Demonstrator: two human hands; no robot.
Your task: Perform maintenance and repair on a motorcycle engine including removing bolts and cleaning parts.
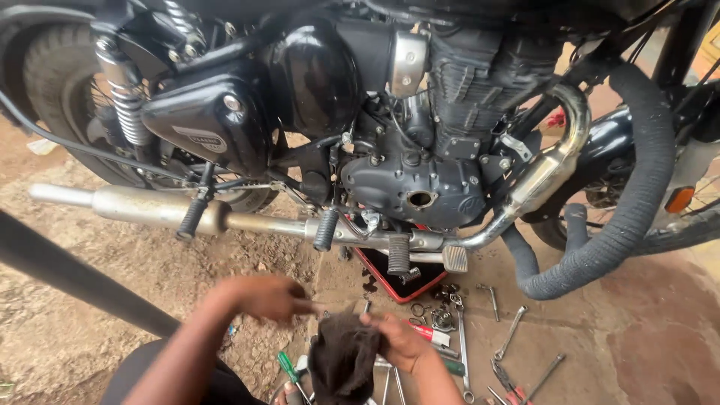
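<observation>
I look down at a black motorcycle engine (420, 180) with a chrome exhaust pipe (157, 210) running along its side. My left hand (266, 296) and my right hand (397, 337) hold a dark rag (341, 356) between them, low in the view. The rag hangs bunched from my fingers, above the ground in front of the engine. A round open hole (420, 199) shows in the engine's side cover.
A red tray (394, 281) lies under the engine. Several spanners (510, 334), pliers (506, 382) and a green-handled screwdriver (289, 367) lie on the dirt and concrete ground. A wrapped exhaust pipe (637, 187) curves at right. A dark bar (75, 281) crosses at left.
</observation>
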